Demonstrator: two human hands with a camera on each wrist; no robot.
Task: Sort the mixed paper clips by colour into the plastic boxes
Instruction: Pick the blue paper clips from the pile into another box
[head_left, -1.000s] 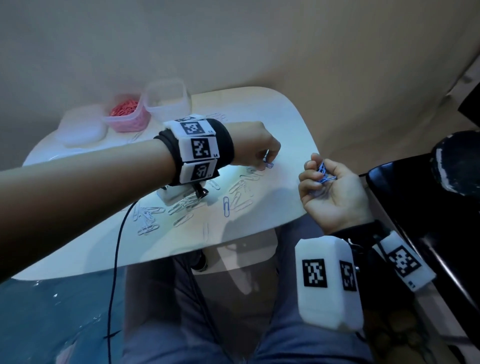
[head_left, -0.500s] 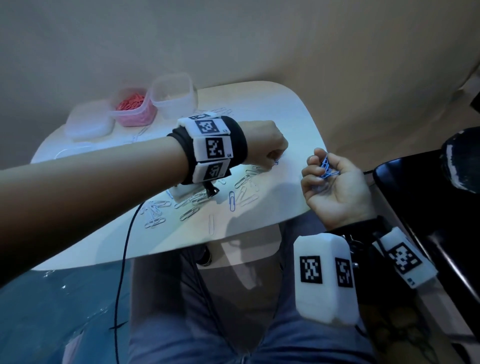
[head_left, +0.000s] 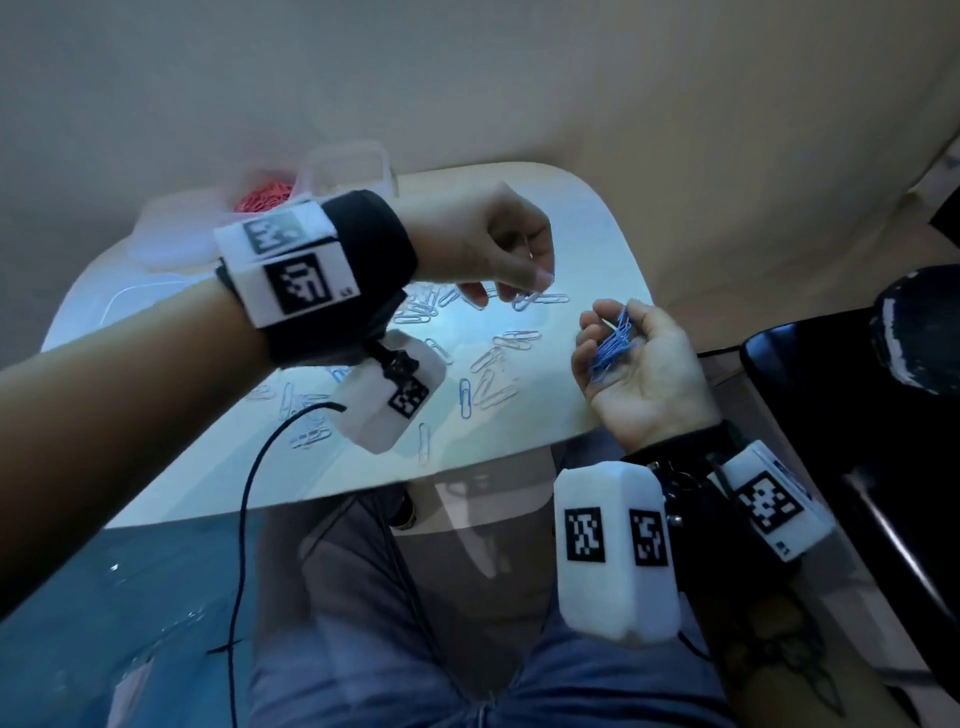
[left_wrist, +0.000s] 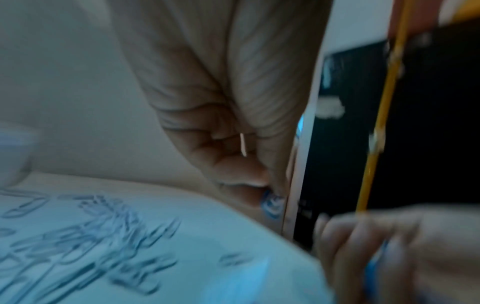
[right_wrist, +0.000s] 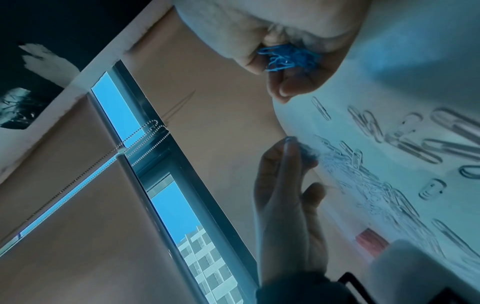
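My left hand (head_left: 535, 283) hovers just above the white table (head_left: 576, 234), thumb and forefinger pinched. In the left wrist view a small blue clip (left_wrist: 270, 200) shows blurred at those fingertips. My right hand (head_left: 621, 348) is palm-up at the table's right edge, fingers curled round a bunch of blue paper clips (head_left: 613, 345), which also show in the right wrist view (right_wrist: 288, 57). Several loose silver clips (head_left: 493, 364) and one blue clip (head_left: 465, 397) lie on the table. At the far left stand a pink box of red clips (head_left: 262, 200) and a clear box (head_left: 348, 166).
Another clear box or lid (head_left: 166, 239) sits at the table's left end. A black cable (head_left: 249, 499) hangs from my left wrist over the front edge. A dark piece of furniture (head_left: 857, 415) stands close on the right. My legs are under the table.
My left hand has lifted off the clips on the table and come up towards my right hand. The right hand's fingers have loosened, showing more of the blue bunch.
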